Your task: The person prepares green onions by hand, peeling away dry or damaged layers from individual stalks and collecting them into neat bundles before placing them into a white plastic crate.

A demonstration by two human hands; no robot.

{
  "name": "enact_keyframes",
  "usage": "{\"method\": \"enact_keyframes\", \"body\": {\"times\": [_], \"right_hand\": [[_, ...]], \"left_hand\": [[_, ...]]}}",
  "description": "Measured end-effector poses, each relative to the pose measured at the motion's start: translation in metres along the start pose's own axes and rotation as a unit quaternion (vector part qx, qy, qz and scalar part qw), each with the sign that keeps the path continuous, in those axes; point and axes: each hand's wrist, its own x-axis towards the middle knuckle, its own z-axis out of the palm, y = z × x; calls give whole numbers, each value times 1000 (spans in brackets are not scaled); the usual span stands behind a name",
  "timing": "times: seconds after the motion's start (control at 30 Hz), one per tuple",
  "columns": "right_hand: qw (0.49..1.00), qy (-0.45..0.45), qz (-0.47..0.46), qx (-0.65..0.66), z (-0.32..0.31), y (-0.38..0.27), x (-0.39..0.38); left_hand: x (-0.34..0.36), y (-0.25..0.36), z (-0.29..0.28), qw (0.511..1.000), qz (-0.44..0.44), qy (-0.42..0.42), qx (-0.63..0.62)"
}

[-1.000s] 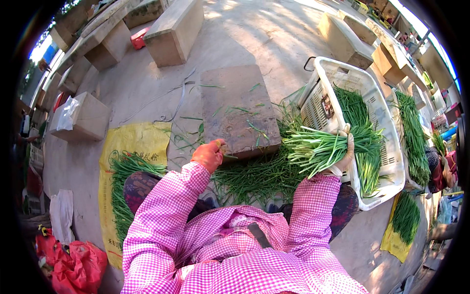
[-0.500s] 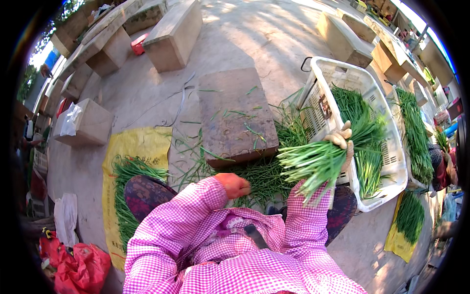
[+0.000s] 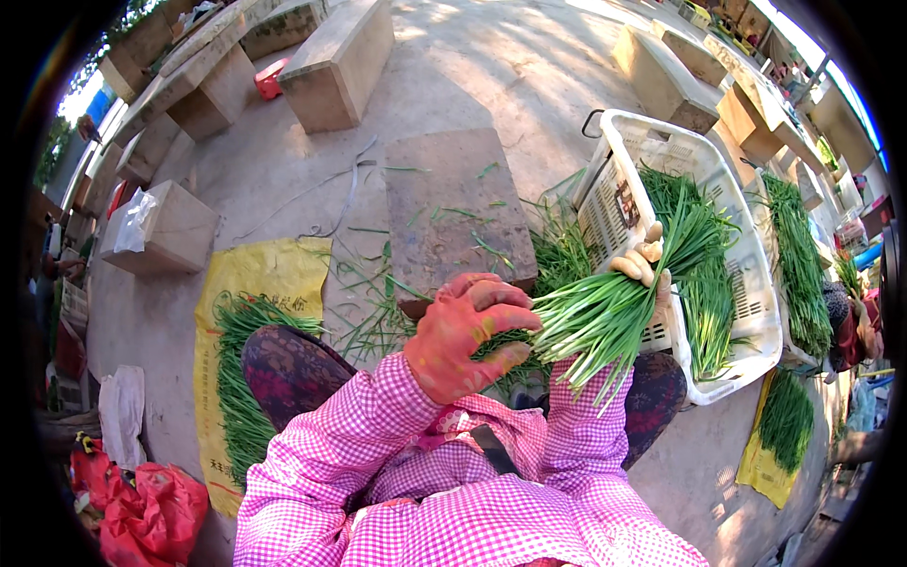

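Note:
My left hand [image 3: 468, 335], in an orange-red stained glove, is open with bent fingers apart, just left of the bunch's pale stem ends. My right hand [image 3: 642, 266], in a cream glove, wraps round a bunch of long green leafy stalks [image 3: 590, 321], held over the near side of a white plastic crate [image 3: 767, 312]. More stalks [image 3: 690, 198] lie inside the crate. A worn brown block [image 3: 453, 189] with scattered leaf bits stands in front of me, with loose greens [image 3: 562, 246] beside and below it.
A yellow sack [image 3: 227, 269] with greens lies at left, beside red bags [image 3: 151, 520]. Another yellow sack [image 3: 765, 472] of greens and a second row of stalks [image 3: 794, 265] are at right. Concrete benches [image 3: 335, 66] surround the yard. A person [image 3: 850, 331] is at the far right.
My left hand has dropped, then risen rightward toward the bunch, its fingers spreading. The bunch in my right hand has tilted, its stem ends swinging down toward me.

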Motion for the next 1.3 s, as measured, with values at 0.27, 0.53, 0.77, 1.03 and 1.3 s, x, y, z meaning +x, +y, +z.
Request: {"method": "enact_keyframes", "body": {"times": [0.27,0.53,0.77,1.03,1.3], "right_hand": [[999,-8,22,-49,-11,4,-3],[999,18,4,-33,3,21,-3],[1000,-8,19,5,2,18,-3],[999,-37,25,-3,9,5,2],[1000,-2,18,22,25,24,2]], "left_hand": [[15,24,35,984,47,12,172],[10,8,40,964,69,10,255],[3,-10,31,996,17,62,69],[-46,-76,1,920,-275,172,-219],[-33,-42,23,956,-165,-39,-240]]}}
